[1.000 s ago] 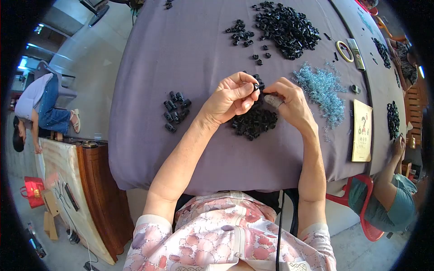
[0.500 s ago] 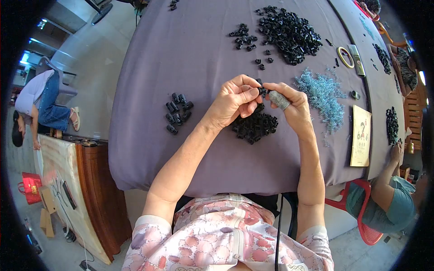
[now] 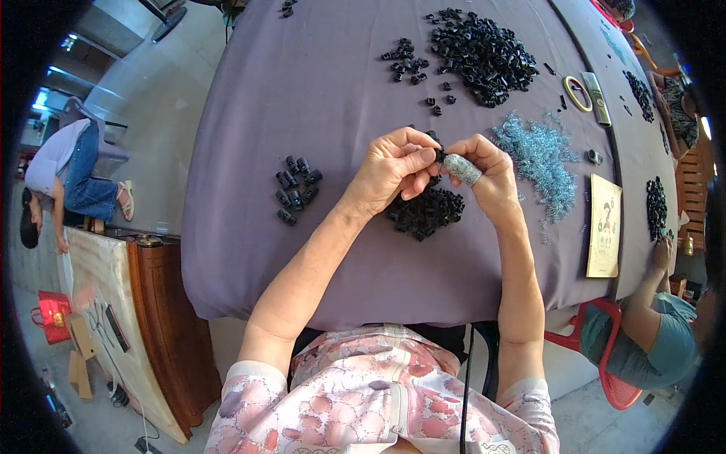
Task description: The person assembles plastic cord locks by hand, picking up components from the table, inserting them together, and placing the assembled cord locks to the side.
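My left hand (image 3: 389,170) is closed, thumb and fingertips pinching a small black plastic part (image 3: 439,156). My right hand (image 3: 488,172) meets it from the other side, its fingers closed at the same part. A speckled grey cover wraps the right thumb. Fingers hide much of the part. Just below the hands lies a heap of small black pieces (image 3: 427,215). Left of it, several black cylindrical pieces (image 3: 296,187) lie in a loose group. To the right of my right hand spreads a pile of thin light-blue pieces (image 3: 546,163) that look like tiny springs.
A larger heap of black pieces (image 3: 484,57) lies farther back on the grey cloth (image 3: 302,83). At right are a tape roll (image 3: 576,95) and a yellowish booklet (image 3: 603,227). A person in green (image 3: 658,340) sits at right; another person (image 3: 68,170) bends down at left.
My right fingers have shifted slightly at the black part, and the covered thumb has turned and moved a little left. My left hand stays nearly still.
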The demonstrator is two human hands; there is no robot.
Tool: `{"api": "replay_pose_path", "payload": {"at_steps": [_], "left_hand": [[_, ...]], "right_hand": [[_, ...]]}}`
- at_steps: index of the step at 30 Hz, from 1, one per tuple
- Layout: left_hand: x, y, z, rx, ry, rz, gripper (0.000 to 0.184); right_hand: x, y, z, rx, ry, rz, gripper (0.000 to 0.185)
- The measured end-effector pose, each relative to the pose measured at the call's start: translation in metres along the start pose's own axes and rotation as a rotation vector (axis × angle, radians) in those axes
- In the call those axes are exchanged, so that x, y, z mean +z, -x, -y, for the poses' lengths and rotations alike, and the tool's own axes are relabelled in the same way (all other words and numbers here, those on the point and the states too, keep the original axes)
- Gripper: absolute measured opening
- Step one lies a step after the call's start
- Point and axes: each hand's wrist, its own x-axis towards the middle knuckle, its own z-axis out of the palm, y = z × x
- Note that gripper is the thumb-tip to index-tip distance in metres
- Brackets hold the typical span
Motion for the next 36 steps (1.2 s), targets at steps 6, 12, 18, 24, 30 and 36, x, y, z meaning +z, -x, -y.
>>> {"api": "replay_pose_path", "payload": {"at_steps": [6,12,18,24,30,36], "left_hand": [[0.0008,0.0007,-0.0015,0.02,-0.034,-0.002,0.008],[0.0018,0.001,-0.0009,0.011,-0.091,-0.03,0.007],[-0.0001,0.0,-0.0002,0.044,-0.127,-0.036,0.007],[0.0011,-0.0001,0.0,0.058,-0.157,-0.066,0.007],[0.0034,0.0005,-0.0007,0.052,-0.228,-0.093,0.006],[0.0028,0.0009,-0.0029,0.031,-0.209,-0.088,0.006]], "right_hand": [[0.0004,-0.0001,-0.002,0.016,-0.02,-0.003,0.007],[-0.0015,-0.0012,-0.0035,0.006,-0.086,0.005,0.008],[0.0004,0.0,-0.0015,0.036,-0.046,0.014,0.006],[0.0029,-0.0005,-0.0031,0.057,-0.041,0.003,0.006],[0.0017,-0.0011,-0.0095,0.028,0.046,0.009,0.007],[0.005,-0.0003,-0.0044,0.077,0.0,-0.01,0.008]]}}
